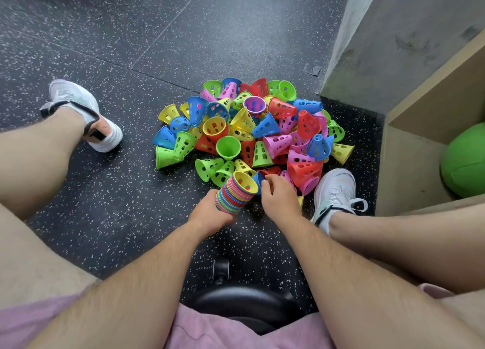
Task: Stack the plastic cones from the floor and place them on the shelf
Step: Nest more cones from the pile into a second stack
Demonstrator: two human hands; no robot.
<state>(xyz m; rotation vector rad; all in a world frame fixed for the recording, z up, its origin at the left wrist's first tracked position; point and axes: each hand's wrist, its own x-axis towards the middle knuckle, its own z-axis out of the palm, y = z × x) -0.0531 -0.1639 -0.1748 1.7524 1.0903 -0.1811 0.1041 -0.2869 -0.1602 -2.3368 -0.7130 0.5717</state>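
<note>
A heap of loose plastic cones (252, 128) in red, blue, yellow, green and pink lies on the dark speckled floor between my feet. My left hand (210, 214) grips a thick stack of nested cones (236, 193), its yellow open end tilted up towards the heap. My right hand (278, 196) is at the heap's near edge, fingers curled on a blue cone (258, 179) right beside the stack's mouth. The wooden shelf (409, 165) stands at the right.
A green ball (464, 162) sits inside the shelf's lower compartment. A grey concrete pillar (380, 46) rises behind the heap at right. My white shoes (336, 191) flank the heap. A black stool seat (244, 306) is under me.
</note>
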